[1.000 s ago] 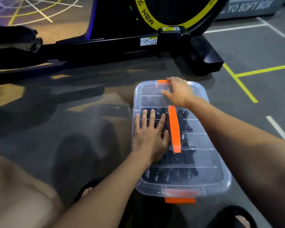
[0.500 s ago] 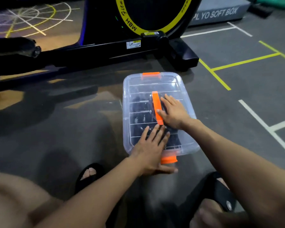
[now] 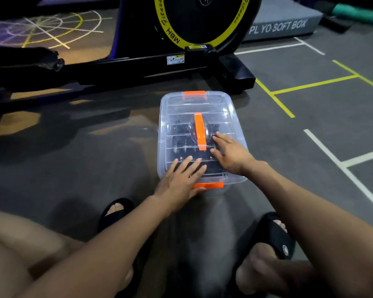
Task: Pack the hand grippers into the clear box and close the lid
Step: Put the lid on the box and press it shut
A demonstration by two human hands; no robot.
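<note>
Nearest, two feet in black slippers (image 3: 274, 234) stand on the grey floor (image 3: 95, 173). Just beyond them the left hand (image 3: 181, 179) lies flat with fingers spread on the near end of the lid (image 3: 202, 104), its thumb beside the near orange latch (image 3: 209, 185). The right hand (image 3: 230, 153), likewise flat and gripping nothing, presses the lid beside the orange handle (image 3: 199, 131). Black hand grippers (image 3: 181, 140) show through the clear box (image 3: 163, 147). Farther off, the far latch (image 3: 195, 95) sits near a black exercise machine (image 3: 202, 29).

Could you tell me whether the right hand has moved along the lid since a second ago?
Yes. The right hand came back from the far orange latch to beside the orange handle, nearer the person.
</note>
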